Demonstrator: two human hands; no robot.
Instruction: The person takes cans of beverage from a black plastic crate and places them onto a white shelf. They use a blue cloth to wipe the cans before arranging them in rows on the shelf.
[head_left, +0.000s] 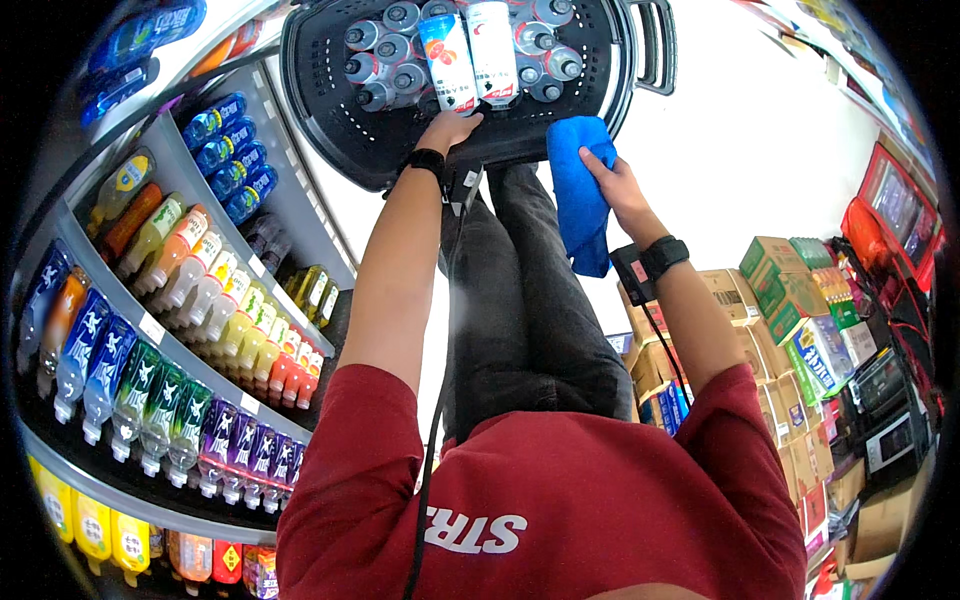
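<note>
My left hand (448, 130) is at the lower end of a white and blue drink container (448, 60) with pictured grapefruit on it. Most of its fingers are hidden, so its grip is unclear. Beside that container lies a mostly white one (493, 56). Both rest over several upright, dark-capped bottles (392, 49) in a black perforated plastic basket (322, 127). My right hand (619, 184) holds a folded blue cloth (581, 195) at the basket's near right side, thumb on top, with the cloth hanging down.
Left, shelves (232, 375) hold rows of bottled drinks (217, 292). To the right stand stacked cardboard boxes (784, 405) and green cartons (787, 277). The basket's handle (660, 49) juts right over the white floor (757, 150). A black cable (442, 375) runs down past my left arm.
</note>
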